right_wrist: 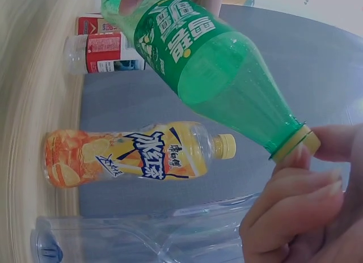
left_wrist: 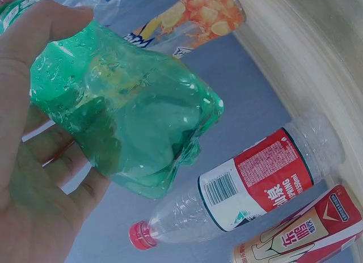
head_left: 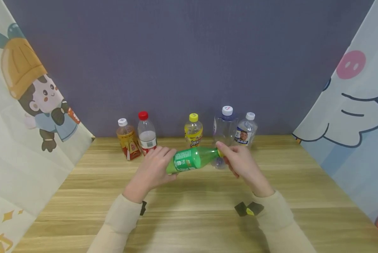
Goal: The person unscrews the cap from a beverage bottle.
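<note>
A green plastic soda bottle [head_left: 189, 160] lies tilted nearly sideways above the table, its yellow cap [right_wrist: 298, 143] toward the right. Round its base end curls my left hand [head_left: 155, 165], thumb on one side and fingers on the other in the left wrist view. With thumb and fingers, my right hand [head_left: 241, 161] pinches the yellow cap. The bottle's ribbed base [left_wrist: 187, 132] faces the left wrist camera. Behind it stands an iced tea bottle [right_wrist: 130, 155] with a yellow cap, partly overlapped by the green one in the head view.
Along the back of the wooden table [head_left: 189, 218] stand a tea bottle [head_left: 129, 142] with a white cap, a red-capped water bottle [left_wrist: 255, 186], a large clear bottle [head_left: 225, 126] and a smaller clear bottle [head_left: 246, 130]. A dark wall [head_left: 189, 63] rises behind them.
</note>
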`<action>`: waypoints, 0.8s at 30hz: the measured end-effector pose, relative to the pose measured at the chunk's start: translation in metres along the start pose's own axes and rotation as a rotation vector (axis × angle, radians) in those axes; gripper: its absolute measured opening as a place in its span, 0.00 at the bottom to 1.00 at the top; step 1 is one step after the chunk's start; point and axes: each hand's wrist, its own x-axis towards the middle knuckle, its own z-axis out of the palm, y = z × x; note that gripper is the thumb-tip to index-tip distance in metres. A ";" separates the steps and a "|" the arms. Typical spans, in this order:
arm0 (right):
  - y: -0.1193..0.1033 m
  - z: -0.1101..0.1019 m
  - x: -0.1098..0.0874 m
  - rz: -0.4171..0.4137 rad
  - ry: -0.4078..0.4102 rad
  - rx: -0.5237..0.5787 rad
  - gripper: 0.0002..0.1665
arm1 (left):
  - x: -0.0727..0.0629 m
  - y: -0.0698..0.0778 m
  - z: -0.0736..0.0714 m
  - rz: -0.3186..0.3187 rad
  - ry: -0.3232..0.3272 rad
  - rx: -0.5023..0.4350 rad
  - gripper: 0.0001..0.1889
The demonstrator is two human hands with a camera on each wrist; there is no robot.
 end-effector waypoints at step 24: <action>0.005 0.001 0.001 -0.262 0.060 -0.101 0.27 | -0.001 0.001 -0.001 -0.016 -0.046 -0.036 0.40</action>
